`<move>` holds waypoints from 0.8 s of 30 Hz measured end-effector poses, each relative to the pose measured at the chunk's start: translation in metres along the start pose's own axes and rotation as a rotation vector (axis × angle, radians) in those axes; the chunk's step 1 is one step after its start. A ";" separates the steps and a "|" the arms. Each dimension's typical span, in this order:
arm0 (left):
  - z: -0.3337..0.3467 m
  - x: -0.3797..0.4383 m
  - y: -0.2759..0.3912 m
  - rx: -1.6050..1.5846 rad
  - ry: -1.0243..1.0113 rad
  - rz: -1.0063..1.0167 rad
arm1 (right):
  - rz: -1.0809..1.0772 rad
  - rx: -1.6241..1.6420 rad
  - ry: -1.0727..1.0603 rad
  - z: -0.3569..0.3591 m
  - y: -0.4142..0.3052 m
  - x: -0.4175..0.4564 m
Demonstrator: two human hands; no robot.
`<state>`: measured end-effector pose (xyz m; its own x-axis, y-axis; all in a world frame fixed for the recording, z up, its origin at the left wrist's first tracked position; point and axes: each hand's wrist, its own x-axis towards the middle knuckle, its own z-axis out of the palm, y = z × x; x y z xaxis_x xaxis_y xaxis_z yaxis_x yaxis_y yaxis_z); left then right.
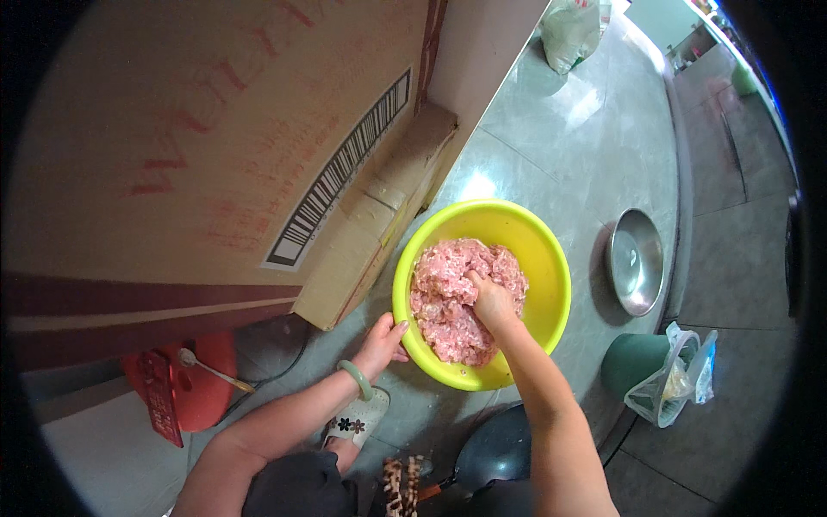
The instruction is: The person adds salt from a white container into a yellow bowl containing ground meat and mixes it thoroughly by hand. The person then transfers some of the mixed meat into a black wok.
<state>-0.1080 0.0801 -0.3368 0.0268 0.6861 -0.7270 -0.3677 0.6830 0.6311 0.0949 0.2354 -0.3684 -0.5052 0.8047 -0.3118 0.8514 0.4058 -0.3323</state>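
Note:
A round yellow plastic basin (561, 284) stands on the grey tiled floor before me. Pink minced meat (452, 336) is heaped inside, mostly towards the basin's left side. My left hand (381, 346), with a pale green bangle at the wrist, grips the basin's left rim, thumb on top. Pressed into the middle of the meat, my right hand (494, 300) is curled, its fingers largely hidden in the mince.
A large cardboard box (213, 129) rises close on the left. Right of the basin are a steel bowl (636, 262) and a green bin (633, 365) with a plastic liner. A dark pan (494, 449) lies near my legs; a red stool (207, 394) is lower left.

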 end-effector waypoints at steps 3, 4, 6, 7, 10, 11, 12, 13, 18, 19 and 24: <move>-0.003 0.001 -0.005 0.000 -0.002 -0.004 | 0.033 0.099 -0.134 -0.004 0.000 0.010; -0.002 0.001 -0.005 -0.010 -0.011 -0.006 | 0.002 0.117 -0.266 -0.010 0.003 0.014; -0.005 0.004 -0.008 -0.046 -0.009 0.039 | -0.171 -0.056 -0.574 -0.058 0.002 0.020; -0.007 0.004 -0.012 -0.057 -0.004 0.047 | -0.327 -0.066 -0.717 -0.089 -0.006 0.027; -0.006 0.002 -0.010 -0.037 -0.007 0.018 | -0.357 -0.008 -0.472 -0.110 -0.009 0.073; -0.004 0.004 -0.007 -0.028 -0.022 0.017 | -0.364 0.059 -0.353 -0.093 0.003 0.096; 0.000 0.004 -0.005 -0.031 -0.030 0.036 | -0.262 0.128 -0.459 -0.071 0.007 0.120; 0.001 0.005 -0.005 -0.028 -0.043 0.028 | -0.165 0.198 -0.567 -0.051 -0.001 0.138; -0.001 0.004 -0.006 0.004 -0.030 -0.001 | -0.187 0.055 -0.642 0.025 -0.063 0.112; -0.001 0.004 -0.003 0.009 -0.021 0.006 | -0.242 0.047 -0.705 0.022 -0.075 0.106; -0.010 0.001 0.000 0.011 -0.036 -0.012 | -0.484 -0.424 -0.855 -0.058 -0.121 0.012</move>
<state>-0.1172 0.0783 -0.3407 0.0644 0.6865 -0.7242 -0.3566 0.6937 0.6258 -0.0062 0.2212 -0.2798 -0.5930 0.0139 -0.8051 0.4305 0.8504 -0.3024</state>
